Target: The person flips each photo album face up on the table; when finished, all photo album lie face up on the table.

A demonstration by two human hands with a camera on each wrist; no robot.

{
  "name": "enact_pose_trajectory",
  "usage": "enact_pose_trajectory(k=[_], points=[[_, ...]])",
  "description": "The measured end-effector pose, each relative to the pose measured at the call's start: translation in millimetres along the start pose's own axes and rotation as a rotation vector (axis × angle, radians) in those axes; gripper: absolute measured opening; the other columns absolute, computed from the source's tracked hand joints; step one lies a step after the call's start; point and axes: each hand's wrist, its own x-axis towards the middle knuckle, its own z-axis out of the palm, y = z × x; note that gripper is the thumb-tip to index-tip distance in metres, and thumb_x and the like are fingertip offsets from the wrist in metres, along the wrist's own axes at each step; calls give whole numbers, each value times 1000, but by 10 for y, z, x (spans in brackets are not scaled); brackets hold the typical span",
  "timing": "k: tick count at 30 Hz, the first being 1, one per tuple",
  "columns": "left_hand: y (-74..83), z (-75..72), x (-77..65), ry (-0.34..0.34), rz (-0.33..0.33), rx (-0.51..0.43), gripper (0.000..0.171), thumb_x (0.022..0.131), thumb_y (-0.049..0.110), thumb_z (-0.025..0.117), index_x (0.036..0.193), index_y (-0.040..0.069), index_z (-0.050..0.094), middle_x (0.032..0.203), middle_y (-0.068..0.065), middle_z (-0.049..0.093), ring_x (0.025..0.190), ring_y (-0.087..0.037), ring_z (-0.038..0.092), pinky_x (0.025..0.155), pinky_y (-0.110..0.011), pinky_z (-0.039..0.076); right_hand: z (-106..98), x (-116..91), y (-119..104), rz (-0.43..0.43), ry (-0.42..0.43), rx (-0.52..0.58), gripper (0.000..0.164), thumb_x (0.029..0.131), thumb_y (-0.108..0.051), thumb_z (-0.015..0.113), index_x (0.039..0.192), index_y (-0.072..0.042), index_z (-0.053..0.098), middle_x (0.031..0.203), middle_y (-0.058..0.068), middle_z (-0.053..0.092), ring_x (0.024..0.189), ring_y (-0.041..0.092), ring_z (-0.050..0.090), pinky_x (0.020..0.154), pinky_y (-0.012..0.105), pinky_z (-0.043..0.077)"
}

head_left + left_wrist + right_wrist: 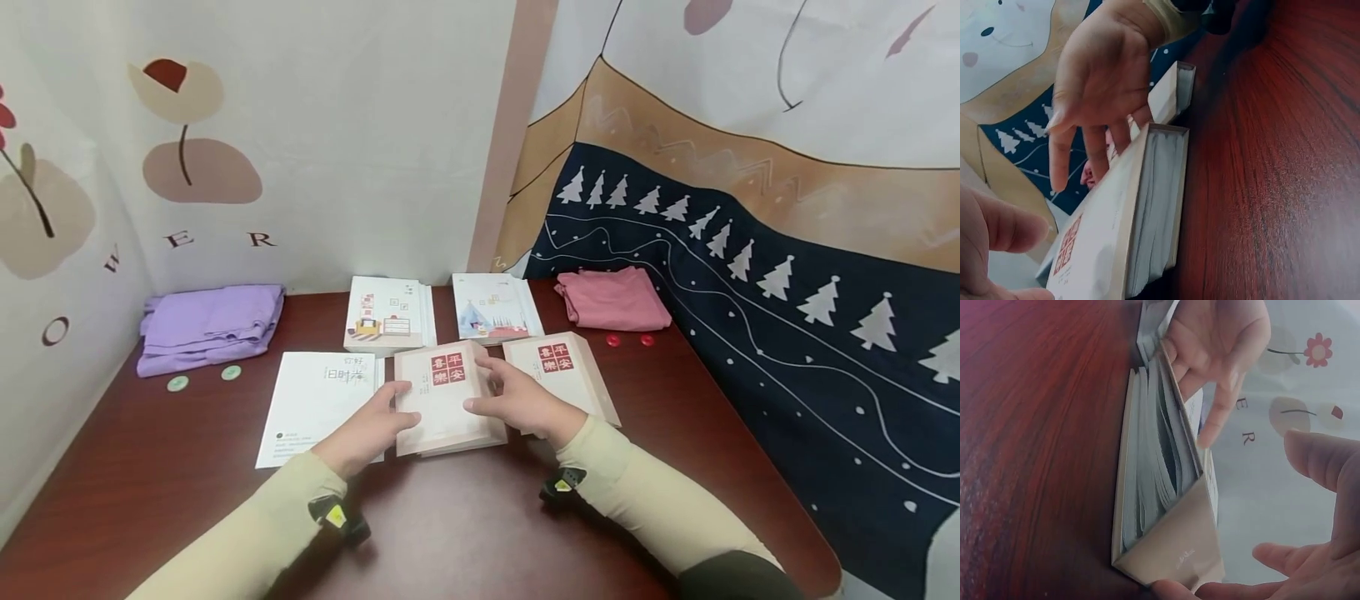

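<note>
A thick beige book [442, 417] with red square characters on its cover lies at the middle of the table, between both hands. My left hand [371, 429] is at its left edge, thumb and a finger over the cover. On the right side, my right hand [525, 400] has fingers at the spine [1179, 550], with the thumb spread above the cover. In the right wrist view the pages [1154, 456] fan slightly apart. A similar beige book [551, 375] lies just right, partly behind my right hand. A white book [307, 408] lies to the left.
Two illustrated white books, one left [386, 312] and one right [491, 308], lie behind. Folded purple cloth [210, 325] sits far left near two green discs [177, 383]; folded pink cloth [615, 300] sits far right near two red discs [613, 340]. Printed curtains [337, 150] border the table.
</note>
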Motion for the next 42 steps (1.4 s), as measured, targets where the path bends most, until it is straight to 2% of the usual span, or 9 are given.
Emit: enact_pose_trajectory(k=[3, 12, 19, 24, 28, 32, 37, 42], points=[[24, 27, 32, 13, -16, 48, 72, 102, 17, 59, 162, -2, 26, 171, -30, 17, 159, -49, 11, 127, -65, 10, 6, 26, -11, 13, 4, -18, 82, 94, -27, 81, 162, -9, 40, 161, 25, 44, 152, 40, 40, 123, 54, 36], [95, 103, 57, 67, 23, 45, 73, 99, 9, 57, 161, -7, 22, 172, -31, 13, 160, -48, 8, 129, -60, 8, 11, 45, -27, 24, 0, -31, 81, 93, -29, 81, 161, -8, 42, 160, 26, 45, 151, 40, 42, 123, 55, 37], [66, 125, 89, 115, -6, -17, 72, 98, 6, 56, 161, -5, 23, 171, -32, 13, 160, -49, 8, 129, -62, 9, 28, 42, -33, 28, 5, -61, 79, 93, -29, 81, 159, -8, 44, 158, 26, 48, 149, 39, 44, 121, 55, 38], [33, 133, 93, 123, -1, -39, 72, 95, 1, 55, 161, -1, 27, 170, -30, 19, 158, -47, 18, 129, -60, 15, 36, 42, -21, 28, 6, -58, 79, 93, -28, 81, 160, -8, 44, 161, 22, 46, 151, 37, 41, 123, 53, 35], [30, 128, 58, 121, 37, -56, 71, 95, -3, 52, 162, 1, 28, 164, -30, 33, 151, -46, 37, 123, -60, 31, 36, 38, -12, -12, -1, -38, 79, 94, -27, 80, 161, -8, 42, 166, 17, 42, 154, 37, 38, 125, 52, 33], [54, 104, 9, 100, 91, -99, 69, 97, -5, 49, 162, 2, 28, 157, -30, 44, 140, -43, 52, 112, -52, 49, 22, -6, -58, -73, -22, -1, 79, 96, -24, 78, 163, -11, 38, 167, 14, 41, 152, 39, 41, 123, 52, 36], [163, 50, -82, 102, 149, -141, 72, 99, 0, 50, 165, 7, 20, 149, -30, 50, 131, -40, 59, 100, -43, 58, 3, -69, -158, -101, -55, 26, 78, 97, -23, 77, 164, -16, 38, 160, 19, 48, 146, 43, 48, 116, 55, 45], [301, 21, -178, 126, 255, -237, 78, 104, 4, 50, 168, 15, 7, 133, -31, 58, 109, -24, 69, 94, -37, 58, 19, -87, -199, -110, -105, 110, 77, 100, -19, 73, 165, -13, 33, 158, 25, 47, 144, 43, 49, 111, 53, 50]])
